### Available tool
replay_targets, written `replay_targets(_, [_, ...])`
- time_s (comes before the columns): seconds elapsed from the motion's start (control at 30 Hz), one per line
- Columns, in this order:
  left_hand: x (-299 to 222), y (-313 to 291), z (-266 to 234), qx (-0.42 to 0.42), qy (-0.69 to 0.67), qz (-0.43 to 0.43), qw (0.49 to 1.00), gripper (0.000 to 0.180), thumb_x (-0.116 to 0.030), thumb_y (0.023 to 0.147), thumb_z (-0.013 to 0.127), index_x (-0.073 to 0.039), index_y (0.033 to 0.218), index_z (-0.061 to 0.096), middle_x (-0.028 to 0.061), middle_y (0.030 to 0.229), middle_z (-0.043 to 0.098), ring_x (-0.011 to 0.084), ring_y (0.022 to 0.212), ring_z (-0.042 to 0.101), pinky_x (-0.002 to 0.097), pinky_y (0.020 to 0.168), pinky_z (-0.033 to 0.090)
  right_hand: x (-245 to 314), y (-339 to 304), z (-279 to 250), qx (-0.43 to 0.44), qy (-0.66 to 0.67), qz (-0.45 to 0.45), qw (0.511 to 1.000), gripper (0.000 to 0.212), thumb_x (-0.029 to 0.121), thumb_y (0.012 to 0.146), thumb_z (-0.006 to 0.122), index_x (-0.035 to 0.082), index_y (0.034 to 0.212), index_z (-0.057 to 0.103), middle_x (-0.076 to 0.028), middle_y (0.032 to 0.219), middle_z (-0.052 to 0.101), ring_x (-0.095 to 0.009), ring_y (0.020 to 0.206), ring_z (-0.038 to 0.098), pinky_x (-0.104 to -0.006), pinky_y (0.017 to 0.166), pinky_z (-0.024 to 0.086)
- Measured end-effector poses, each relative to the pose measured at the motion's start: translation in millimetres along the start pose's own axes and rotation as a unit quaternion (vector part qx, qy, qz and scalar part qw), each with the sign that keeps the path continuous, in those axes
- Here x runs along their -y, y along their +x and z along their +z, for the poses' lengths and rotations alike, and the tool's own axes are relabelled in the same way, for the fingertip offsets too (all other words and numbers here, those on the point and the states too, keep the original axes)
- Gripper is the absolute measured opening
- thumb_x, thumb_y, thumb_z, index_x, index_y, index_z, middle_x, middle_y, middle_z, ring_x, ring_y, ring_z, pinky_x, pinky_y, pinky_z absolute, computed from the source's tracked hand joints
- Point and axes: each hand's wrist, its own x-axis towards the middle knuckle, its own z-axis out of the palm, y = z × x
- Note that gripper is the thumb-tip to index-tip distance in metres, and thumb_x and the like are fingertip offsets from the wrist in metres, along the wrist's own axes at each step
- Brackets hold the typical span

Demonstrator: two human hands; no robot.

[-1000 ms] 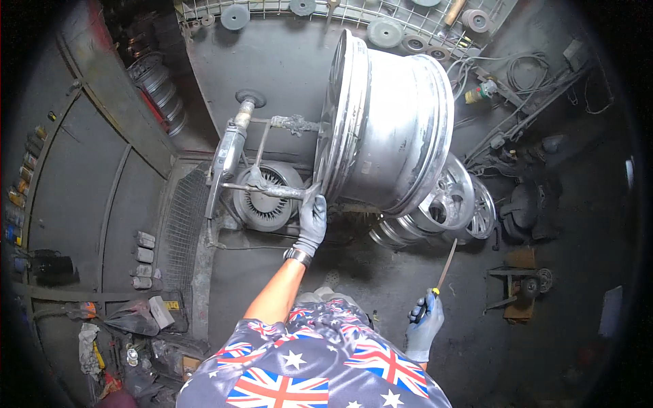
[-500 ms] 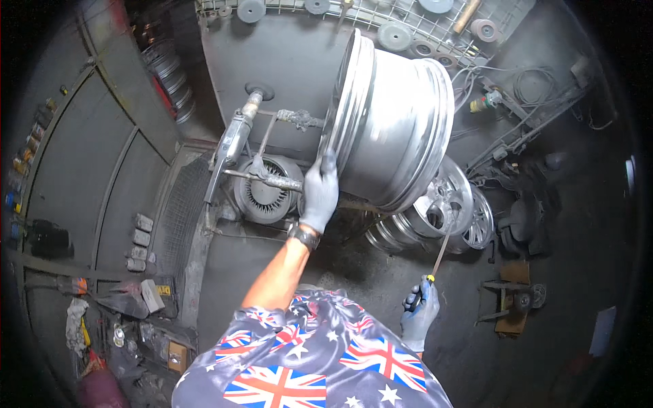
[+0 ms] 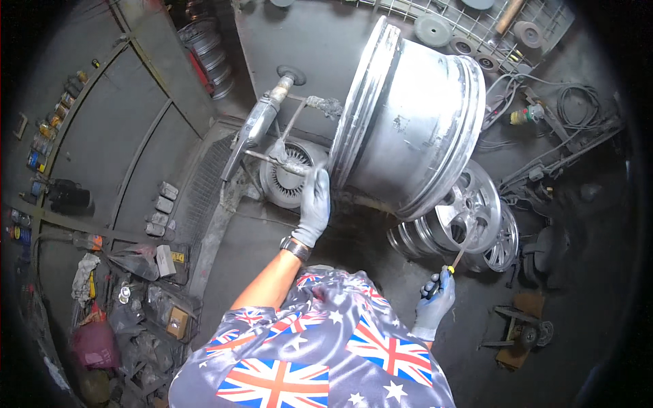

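A large silver wheel rim [image 3: 415, 129] sits on its side on a metal stand [image 3: 262, 126], its barrel facing me with a few dark marks. My left hand [image 3: 314, 207], in a grey glove, is at the rim's lower left edge beside the stand's lower bar. Its fingers are stretched upward, not wrapped round anything; whether they touch the rim I cannot tell. Down to the right, my gloved right hand [image 3: 435, 302] is closed around the yellow-and-black handle of a screwdriver [image 3: 459, 258]. Its metal shaft points up toward other wheels.
Several alloy wheels [image 3: 469, 211] stand on the floor behind the screwdriver. Another wheel [image 3: 289, 177] leans behind the stand. Grinding discs [image 3: 433, 30] hang on a mesh rack. Cables [image 3: 578, 105] run along the right wall. Bags and a cardboard box [image 3: 177, 323] lie at lower left.
The view has shifted, so most things sit farther right. The rim's bright barrel now shows dark marks. My left hand has slipped slightly down along the rim's edge. The right hand still grips the screwdriver.
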Motion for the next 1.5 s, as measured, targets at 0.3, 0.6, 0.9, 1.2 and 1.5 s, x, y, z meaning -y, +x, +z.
replay_targets(0.3, [5.2, 7.9, 12.5, 0.004, 0.119, -0.050, 0.992, 0.067, -0.059, 0.110, 0.047, 0.004, 0.096, 0.064, 0.0166, 0.078, 0.061, 0.0207, 0.079, 0.050, 0.0426, 0.077, 0.046, 13.0, 39.5, 17.9, 0.102, -0.034, 0.003, 0.994, 0.018, 0.024, 0.106, 0.065, 0.010, 0.117, 0.068, 0.003, 0.079, 0.060, -0.004, 0.055, 0.049, -0.0201, 0.048, 0.036])
replay_targets(0.6, [-109.2, 68.0, 45.7, -0.021, 0.219, 0.016, 0.975, 0.069, -0.055, 0.111, 0.043, 0.003, 0.088, 0.072, 0.0277, 0.072, 0.065, 0.0433, 0.071, 0.065, 0.0506, 0.070, 0.051, 36.2, 43.7, 24.0, 0.113, -0.078, -0.101, 0.985, 0.022, 0.023, 0.108, 0.062, 0.007, 0.122, 0.064, 0.003, 0.087, 0.059, -0.001, 0.063, 0.047, -0.0169, 0.055, 0.035])
replay_targets(0.9, [-139.5, 121.0, 48.1, 0.066, 0.188, 0.048, 0.979, 0.064, -0.048, 0.113, 0.042, 0.006, 0.098, 0.073, 0.0262, 0.080, 0.070, 0.0422, 0.081, 0.070, 0.0466, 0.077, 0.053, 67.4, 44.0, 32.1, 0.140, -0.098, -0.227, 0.959, 0.035, 0.020, 0.112, 0.054, 0.002, 0.141, 0.059, 0.000, 0.090, 0.059, -0.003, 0.065, 0.043, -0.0186, 0.057, 0.035])
replay_targets(1.2, [-86.1, 53.6, 6.5, 0.051, 0.084, 0.068, 0.993, 0.040, -0.032, 0.110, 0.061, 0.005, 0.122, 0.070, 0.0140, 0.120, 0.069, 0.0238, 0.113, 0.064, 0.0358, 0.102, 0.049, 66.0, 29.9, 98.8, 0.273, -0.199, -0.292, 0.895, 0.030, 0.002, 0.103, 0.061, -0.004, 0.132, 0.066, -0.007, 0.113, 0.071, -0.010, 0.089, 0.064, -0.0263, 0.084, 0.053])
replay_targets(1.5, [-132.4, 135.3, 48.7, 0.048, 0.125, 0.225, 0.965, 0.023, -0.018, 0.106, 0.065, 0.003, 0.114, 0.069, 0.0132, 0.109, 0.070, 0.0231, 0.103, 0.067, 0.0349, 0.095, 0.052, 66.7, 13.2, 167.7, 0.310, -0.198, -0.268, 0.890, 0.029, 0.001, 0.102, 0.066, -0.002, 0.130, 0.068, -0.009, 0.118, 0.074, -0.011, 0.096, 0.067, -0.0254, 0.084, 0.055])
